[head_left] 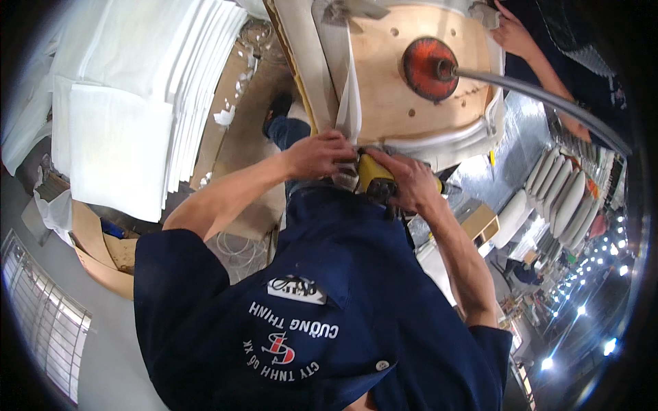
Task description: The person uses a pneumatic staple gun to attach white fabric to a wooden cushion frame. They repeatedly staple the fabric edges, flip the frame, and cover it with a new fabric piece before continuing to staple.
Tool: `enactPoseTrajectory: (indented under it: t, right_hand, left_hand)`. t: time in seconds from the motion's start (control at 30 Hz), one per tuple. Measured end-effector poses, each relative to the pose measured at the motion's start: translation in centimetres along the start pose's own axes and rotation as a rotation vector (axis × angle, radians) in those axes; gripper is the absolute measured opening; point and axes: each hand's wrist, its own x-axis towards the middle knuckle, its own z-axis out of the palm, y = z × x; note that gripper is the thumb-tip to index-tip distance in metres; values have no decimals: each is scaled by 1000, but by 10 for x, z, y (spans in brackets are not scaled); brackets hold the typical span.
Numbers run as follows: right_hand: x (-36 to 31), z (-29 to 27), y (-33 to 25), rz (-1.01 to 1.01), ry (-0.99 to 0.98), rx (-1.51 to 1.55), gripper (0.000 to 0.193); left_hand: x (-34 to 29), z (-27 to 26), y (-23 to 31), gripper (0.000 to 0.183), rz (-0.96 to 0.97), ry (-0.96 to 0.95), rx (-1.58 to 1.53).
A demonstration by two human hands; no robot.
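A wooden seat panel (373,75) with several round holes lies in front of me, pale fabric (466,142) wrapped up around its rim. A red round pad (417,74) on a metal rod (548,98) rests against its face. My right hand (415,183) is closed around a yellow staple gun (371,171), whose nose is close to the panel's near left corner. Beside it, my left hand (319,156) pinches the fabric edge at that corner; its fingertips are partly hidden. A strip of light fabric (349,99) runs along the panel's left side.
Stacked white sheets (123,116) stand on the left, above an open cardboard box (103,250). Another person's hand (514,35) touches the panel's far right corner. Several padded seats (562,188) are lined up at the right, near a small wooden box (480,225).
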Motion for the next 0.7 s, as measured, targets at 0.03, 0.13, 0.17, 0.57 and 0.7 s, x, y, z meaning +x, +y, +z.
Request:
enactPoseTrajectory:
  t: [0.03, 0.13, 0.17, 0.57, 0.7]
  right_hand:
    - [1, -1, 1, 5, -8, 16, 94]
    - [4, -3, -4, 27, -37, 56, 95]
    - [11, -10, -7, 41, -41, 53, 96]
    - [11, -3, 11, 53, 121, 272, 72]
    - [-42, 16, 16, 81, 304, 471, 70]
  left_hand:
    - [2, -1, -1, 20, 20, 15, 8]
    - [3, -6, 3, 16, 58, 44, 21]
    - [6, -9, -1, 16, 66, 50, 25]
    - [15, 1, 35, 18, 25, 149, 150]
    - [37, -6, 41, 21, -83, -5, 266]
